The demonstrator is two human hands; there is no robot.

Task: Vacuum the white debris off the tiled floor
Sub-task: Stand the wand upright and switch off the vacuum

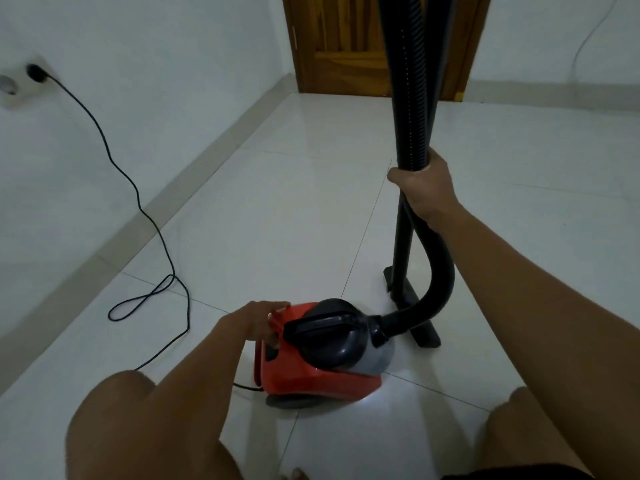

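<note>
Red and squat, the vacuum canister (pixel 304 368) sits on the pale tiled floor (pixel 294 202), directly under the left hand (pixel 252 323). That hand lies over the canister's rear edge, just behind the black carrying handle (pixel 322 327), with its fingers bent down onto the red shell. Whether they press or clasp it cannot be told.

Up and to the right of that, the right hand (pixel 424 188) is wrapped tight around the ribbed black hose (pixel 441 268) and the slim wand (pixel 403 237) together, holding both upright. Below this grip the hose loops down and back into the canister's front. The wand drops straight to the floor nozzle (pixel 415 313), which rests flat on the tiles just beyond the canister. Above the grip both tubes rise out of view in front of a wooden door (pixel 346 46).

Left of the left hand, a power cord (pixel 152 216) trails from the canister's back, loops once on the floor and climbs to a wall socket (pixel 34 72).
</note>
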